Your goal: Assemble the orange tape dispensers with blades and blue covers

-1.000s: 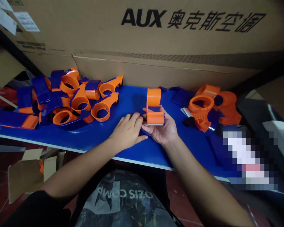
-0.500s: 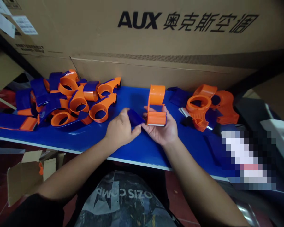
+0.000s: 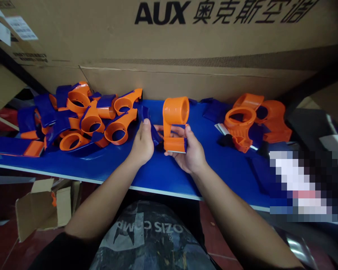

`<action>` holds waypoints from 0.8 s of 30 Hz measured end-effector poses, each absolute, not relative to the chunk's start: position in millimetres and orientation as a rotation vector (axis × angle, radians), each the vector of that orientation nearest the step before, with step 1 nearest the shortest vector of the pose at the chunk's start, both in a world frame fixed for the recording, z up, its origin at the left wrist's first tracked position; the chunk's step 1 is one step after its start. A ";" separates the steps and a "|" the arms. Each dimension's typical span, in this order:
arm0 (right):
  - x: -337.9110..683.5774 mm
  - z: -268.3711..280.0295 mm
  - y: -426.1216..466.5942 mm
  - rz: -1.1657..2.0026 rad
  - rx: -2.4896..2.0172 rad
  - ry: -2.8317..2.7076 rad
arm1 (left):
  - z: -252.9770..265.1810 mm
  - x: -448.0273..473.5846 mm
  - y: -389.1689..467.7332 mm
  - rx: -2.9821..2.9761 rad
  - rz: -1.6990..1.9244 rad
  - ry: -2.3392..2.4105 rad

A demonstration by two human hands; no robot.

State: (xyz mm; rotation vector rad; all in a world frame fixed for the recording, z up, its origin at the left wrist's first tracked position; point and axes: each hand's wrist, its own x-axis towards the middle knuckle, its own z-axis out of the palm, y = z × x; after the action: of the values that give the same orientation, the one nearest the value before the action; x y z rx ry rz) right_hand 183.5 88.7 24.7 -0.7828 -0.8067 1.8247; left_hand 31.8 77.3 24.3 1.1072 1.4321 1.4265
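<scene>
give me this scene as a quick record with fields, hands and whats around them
left hand: holds a blue piece, thumb on the near side
right hand: holds an orange part, ring end up
contact between the two pieces: cannot tell
surface: blue table top
table, left: pile of orange-and-blue pieces
table, right: orange pieces
behind: large cardboard box marked AUX
below table edge, left: open carton

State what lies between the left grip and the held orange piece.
A dark blue part and fingertips of the right grip lie there, as the head view shows.
</scene>
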 end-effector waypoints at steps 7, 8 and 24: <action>181.4 27.7 85.5 1.729 -0.858 -0.872 | 34.0 27.9 74.0 1.264 1.517 1.578; 181.2 27.6 85.3 1.713 -0.869 -0.878 | 36.0 28.1 73.0 1.301 1.519 1.600; 179.8 11.9 87.1 1.590 -0.939 -0.959 | 60.5 38.3 70.0 1.379 1.372 1.758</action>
State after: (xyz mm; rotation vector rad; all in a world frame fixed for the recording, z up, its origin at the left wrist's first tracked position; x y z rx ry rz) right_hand 179.8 87.1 11.9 -0.9387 -0.9591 1.5901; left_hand 38.3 70.0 60.5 1.3790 1.7576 1.3723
